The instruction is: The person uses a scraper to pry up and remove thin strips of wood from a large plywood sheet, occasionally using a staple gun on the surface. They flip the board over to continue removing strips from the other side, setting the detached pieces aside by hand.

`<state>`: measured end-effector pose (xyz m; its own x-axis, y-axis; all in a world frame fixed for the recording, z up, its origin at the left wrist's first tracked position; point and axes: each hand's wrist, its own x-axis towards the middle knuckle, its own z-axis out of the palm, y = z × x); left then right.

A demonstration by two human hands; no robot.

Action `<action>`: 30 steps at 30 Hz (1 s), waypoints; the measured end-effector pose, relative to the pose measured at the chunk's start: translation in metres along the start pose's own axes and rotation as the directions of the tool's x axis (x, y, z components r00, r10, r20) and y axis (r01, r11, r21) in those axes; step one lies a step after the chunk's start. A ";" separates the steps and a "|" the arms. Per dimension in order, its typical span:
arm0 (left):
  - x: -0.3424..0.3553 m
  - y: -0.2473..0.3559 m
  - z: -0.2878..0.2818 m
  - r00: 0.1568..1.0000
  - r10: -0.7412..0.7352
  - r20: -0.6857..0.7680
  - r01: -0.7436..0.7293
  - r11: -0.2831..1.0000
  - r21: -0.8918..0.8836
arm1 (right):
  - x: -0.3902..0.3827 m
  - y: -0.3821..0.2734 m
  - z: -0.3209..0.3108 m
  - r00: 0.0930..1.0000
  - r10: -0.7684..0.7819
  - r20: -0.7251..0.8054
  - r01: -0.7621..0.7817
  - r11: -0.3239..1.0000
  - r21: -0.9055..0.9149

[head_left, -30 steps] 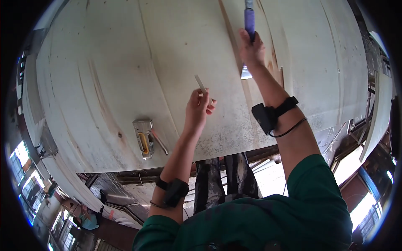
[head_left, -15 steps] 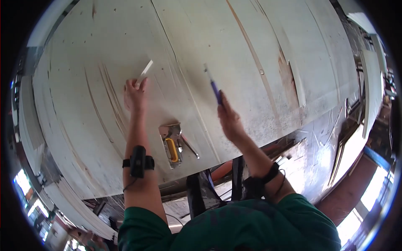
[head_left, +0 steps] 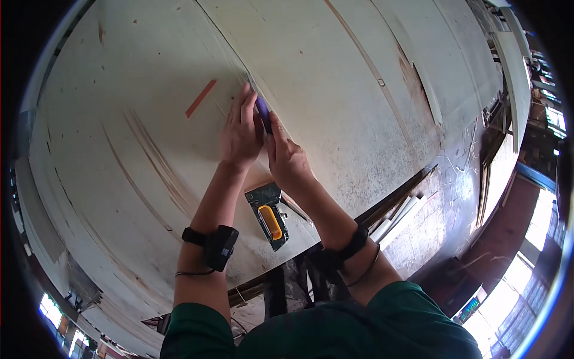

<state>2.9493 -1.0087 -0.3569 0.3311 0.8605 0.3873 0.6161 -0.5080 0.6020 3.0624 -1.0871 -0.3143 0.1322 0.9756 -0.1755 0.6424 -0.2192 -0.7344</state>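
Note:
My right hand (head_left: 289, 157) is closed around a purple-handled knife (head_left: 263, 112), whose thin metal end points away from me at the long seam in the pale wooden panel (head_left: 335, 113). Right beside it rests my left hand (head_left: 241, 134), its fingers stretched forward with the fingertips against the metal end. Whether those fingertips pinch anything is hidden. To their left lies a short reddish strip (head_left: 201, 99), flat on the panel. A black staple gun with a yellow grip (head_left: 270, 222) lies on its side nearer to me, between my forearms.
Brown streaks and a raised split edge (head_left: 423, 96) mark the panel. Beyond its near right edge are pale offcuts (head_left: 399, 218) on a lower scuffed surface (head_left: 457, 173). Stacked boards (head_left: 508, 90) stand at the far right, more boards (head_left: 39, 203) at the left.
My left hand has let go of the strip, which now lies showing a reddish face instead of white. Both hands have come together at the seam, the knife moving left.

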 end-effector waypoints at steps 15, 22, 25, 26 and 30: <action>-0.033 0.010 0.014 0.988 0.148 0.039 -0.146 0.989 -0.036 | -0.057 0.036 -0.028 0.992 0.074 0.098 -0.072 0.997 -0.017; -0.063 0.014 0.010 0.963 0.214 0.162 -0.196 0.973 -0.120 | -0.089 0.063 -0.011 0.989 0.061 0.133 -0.054 0.997 -0.052; -0.077 0.038 0.025 0.998 0.016 0.057 -0.018 0.999 0.036 | -0.086 0.071 -0.002 0.986 0.080 0.150 -0.072 0.996 -0.055; -0.080 0.032 0.026 0.998 0.016 0.059 -0.018 0.999 0.032 | -0.085 0.075 -0.001 0.985 0.084 0.152 -0.076 0.995 -0.058; -0.088 0.000 0.022 0.975 0.138 0.176 -0.111 0.982 -0.156 | -0.094 0.079 0.000 0.980 0.096 0.173 -0.088 0.995 -0.050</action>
<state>2.9360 -1.0832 -0.4063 0.5337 0.7756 0.3371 0.4569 -0.5999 0.6567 3.1008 -1.1958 -0.3562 0.0604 0.9327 -0.3557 0.6653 -0.3032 -0.6822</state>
